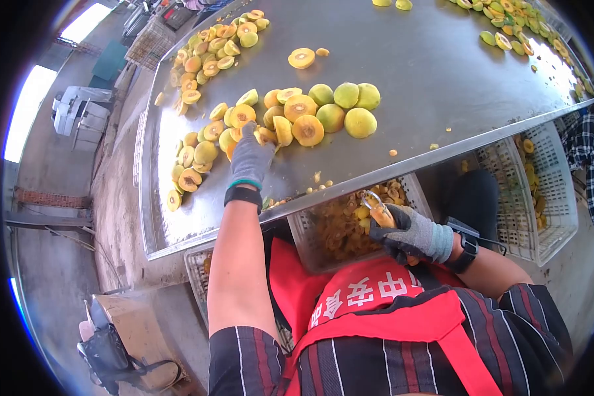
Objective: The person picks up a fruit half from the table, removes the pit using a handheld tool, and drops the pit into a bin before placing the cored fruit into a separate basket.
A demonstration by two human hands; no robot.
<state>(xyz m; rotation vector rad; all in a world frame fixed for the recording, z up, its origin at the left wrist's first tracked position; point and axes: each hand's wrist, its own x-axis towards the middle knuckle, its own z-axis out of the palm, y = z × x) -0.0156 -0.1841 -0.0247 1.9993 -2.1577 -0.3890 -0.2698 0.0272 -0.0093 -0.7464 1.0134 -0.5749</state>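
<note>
My left hand (pixel 251 162), in a grey glove, reaches into a cluster of halved yellow peaches on the metal table. Its fingers curl down around a peach half (pixel 265 136), though their tips are partly hidden. Another cut half (pixel 243 115) lies against the fingertips. Whole greenish-yellow peaches (pixel 361 123) sit to the right of the cluster. Beyond the table's near edge, my gloved right hand (pixel 409 234) is closed around a pitting tool (pixel 380 212) with a wooden handle and a metal loop at its end. Below it stands a crate (pixel 318 259) of peach scraps.
The metal table (pixel 416 86) has a raised near edge. More peach halves (pixel 211 53) lie at far left, others (pixel 508 20) at far right. White crates (pixel 554 218) of fruit stand under the right side. A person's checked sleeve (pixel 591 148) shows there. A cardboard box (pixel 135 323) is lower left.
</note>
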